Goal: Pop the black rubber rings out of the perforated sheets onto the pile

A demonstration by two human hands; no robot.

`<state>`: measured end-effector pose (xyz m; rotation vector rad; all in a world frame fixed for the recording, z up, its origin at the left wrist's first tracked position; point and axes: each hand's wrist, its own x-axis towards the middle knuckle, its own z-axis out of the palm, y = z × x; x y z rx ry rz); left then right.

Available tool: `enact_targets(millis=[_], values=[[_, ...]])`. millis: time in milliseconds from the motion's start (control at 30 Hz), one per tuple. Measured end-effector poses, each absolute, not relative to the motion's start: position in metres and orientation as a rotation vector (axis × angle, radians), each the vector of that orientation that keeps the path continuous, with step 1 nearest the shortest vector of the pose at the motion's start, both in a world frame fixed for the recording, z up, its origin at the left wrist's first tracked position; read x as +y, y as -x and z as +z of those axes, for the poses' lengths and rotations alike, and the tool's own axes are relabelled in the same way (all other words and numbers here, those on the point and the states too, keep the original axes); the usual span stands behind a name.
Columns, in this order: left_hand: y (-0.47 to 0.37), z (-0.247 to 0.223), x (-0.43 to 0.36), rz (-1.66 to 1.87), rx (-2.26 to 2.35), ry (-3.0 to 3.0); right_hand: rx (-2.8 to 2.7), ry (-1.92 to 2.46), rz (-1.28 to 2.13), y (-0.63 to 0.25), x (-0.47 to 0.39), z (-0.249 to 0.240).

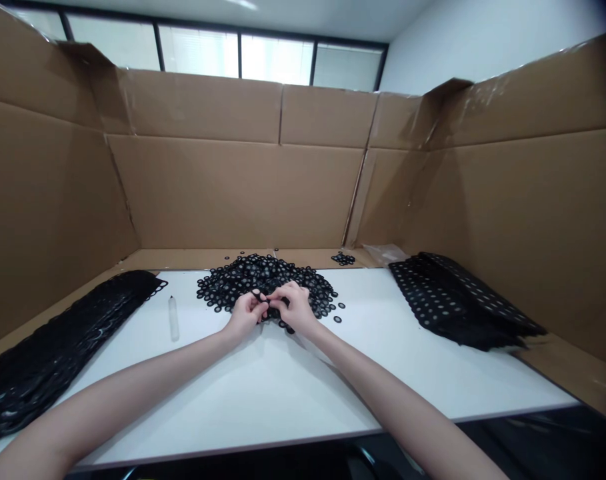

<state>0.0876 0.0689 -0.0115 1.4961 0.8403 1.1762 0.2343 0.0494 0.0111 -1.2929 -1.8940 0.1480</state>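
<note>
My left hand (246, 315) and my right hand (293, 307) meet at the near edge of a pile of small black rings (263, 270) on the white table. The left fingers are closed on a small black ring (256, 293), which shows above the fingertips. Thumb and fingers of my right hand are pinched close beside it, touching what looks like a small black piece; its exact shape is hidden by the fingertips. A few loose rings (337, 319) lie to the right of the pile.
A long stack of black perforated sheets (67, 347) lies at the left, with a clear pen-like tube (173, 319) beside it. More black sheets with rows of holes (457, 303) lie at the right. Cardboard walls (233, 193) surround the table (263, 407). A small ring cluster (343, 259) sits behind.
</note>
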Motion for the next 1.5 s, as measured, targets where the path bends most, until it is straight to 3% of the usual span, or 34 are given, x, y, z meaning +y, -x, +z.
enact_targets(millis=[633,1200,1500], values=[[-0.087,-0.019,0.073,1.244,0.865,-1.479,-1.717,1.257,0.392,-0.228,0.052,0.001],[-0.088,-0.016,0.076,1.225,0.887,-1.440,-1.681,1.375,0.263,-0.221,0.051,0.001],[-0.084,-0.012,0.071,1.203,0.880,-1.384,-1.380,1.395,0.080,-0.290,0.075,0.023]])
